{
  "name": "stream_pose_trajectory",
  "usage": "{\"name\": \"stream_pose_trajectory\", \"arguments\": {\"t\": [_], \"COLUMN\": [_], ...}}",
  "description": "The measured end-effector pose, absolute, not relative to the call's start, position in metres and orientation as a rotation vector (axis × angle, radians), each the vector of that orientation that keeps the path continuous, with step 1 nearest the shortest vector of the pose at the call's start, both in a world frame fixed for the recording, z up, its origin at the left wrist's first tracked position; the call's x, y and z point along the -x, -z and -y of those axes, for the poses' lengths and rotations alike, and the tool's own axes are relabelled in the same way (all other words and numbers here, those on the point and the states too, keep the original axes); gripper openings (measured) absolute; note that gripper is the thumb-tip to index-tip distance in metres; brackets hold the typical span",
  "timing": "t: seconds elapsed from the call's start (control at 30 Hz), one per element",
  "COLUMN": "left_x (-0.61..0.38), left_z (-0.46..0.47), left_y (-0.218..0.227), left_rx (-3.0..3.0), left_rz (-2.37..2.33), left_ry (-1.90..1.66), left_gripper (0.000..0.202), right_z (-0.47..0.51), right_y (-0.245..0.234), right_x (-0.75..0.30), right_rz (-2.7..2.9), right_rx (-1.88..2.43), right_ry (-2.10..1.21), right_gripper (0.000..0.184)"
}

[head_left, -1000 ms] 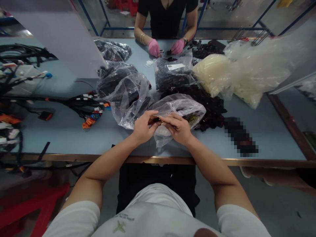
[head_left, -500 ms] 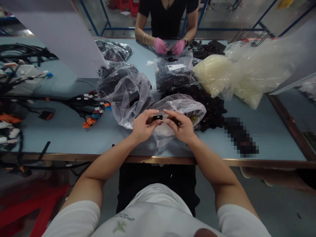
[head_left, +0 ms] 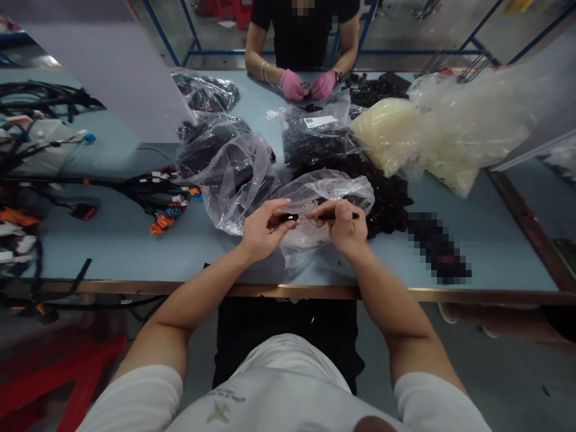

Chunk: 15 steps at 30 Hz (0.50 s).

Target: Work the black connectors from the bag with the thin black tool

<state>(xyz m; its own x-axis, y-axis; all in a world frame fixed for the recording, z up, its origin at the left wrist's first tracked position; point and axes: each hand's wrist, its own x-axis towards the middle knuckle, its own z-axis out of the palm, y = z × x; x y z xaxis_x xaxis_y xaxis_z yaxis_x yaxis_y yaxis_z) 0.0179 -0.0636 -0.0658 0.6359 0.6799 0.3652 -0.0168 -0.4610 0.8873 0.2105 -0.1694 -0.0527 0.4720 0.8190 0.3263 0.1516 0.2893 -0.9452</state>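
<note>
My left hand [head_left: 266, 229] pinches a small black connector [head_left: 288, 217] with white spots on its near face, held level above the bag. To its right, my right hand [head_left: 348, 231] is closed round a thin black pen-like tool [head_left: 330, 216], which lies sideways through the fingers. A short gap separates the right fingertips from the connector. Beneath both hands spreads an open clear plastic bag [head_left: 299, 259] with many tiny white pieces [head_left: 310, 231] in it. Right behind the bag is a heap of black connectors [head_left: 391, 201].
Clear bags of black parts [head_left: 216, 144] stand at centre left, and a labelled bag [head_left: 315, 141] lies farther back. Bags of pale pieces [head_left: 391, 132] fill the right rear. Wire harnesses [head_left: 112, 183] lie at left. Across the table, a co-worker's pink-gloved hands [head_left: 310, 85] handle a small part.
My right hand has moved right, away from the connector, and its fingers have turned so the black tool now shows. The white pieces have come into view. My left hand stays nearly still.
</note>
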Motion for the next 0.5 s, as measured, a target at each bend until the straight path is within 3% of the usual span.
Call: {"name": "stream_pose_trajectory", "arguments": {"t": [0.23, 0.5], "left_x": [-0.017, -0.019], "left_z": [0.063, 0.063], "left_y": [0.060, 0.055], "left_rx": [-2.066, -2.191], "left_rz": [-0.584, -0.526], "left_ry": [-0.945, -1.027], "left_gripper": [0.026, 0.023], "right_z": [0.171, 0.171], "right_y": [0.040, 0.040], "right_x": [-0.204, -0.201], "right_rz": [1.126, 1.116], "right_rx": [1.162, 1.180], "right_ry": [-0.673, -0.663], "right_gripper": [0.029, 0.022]}}
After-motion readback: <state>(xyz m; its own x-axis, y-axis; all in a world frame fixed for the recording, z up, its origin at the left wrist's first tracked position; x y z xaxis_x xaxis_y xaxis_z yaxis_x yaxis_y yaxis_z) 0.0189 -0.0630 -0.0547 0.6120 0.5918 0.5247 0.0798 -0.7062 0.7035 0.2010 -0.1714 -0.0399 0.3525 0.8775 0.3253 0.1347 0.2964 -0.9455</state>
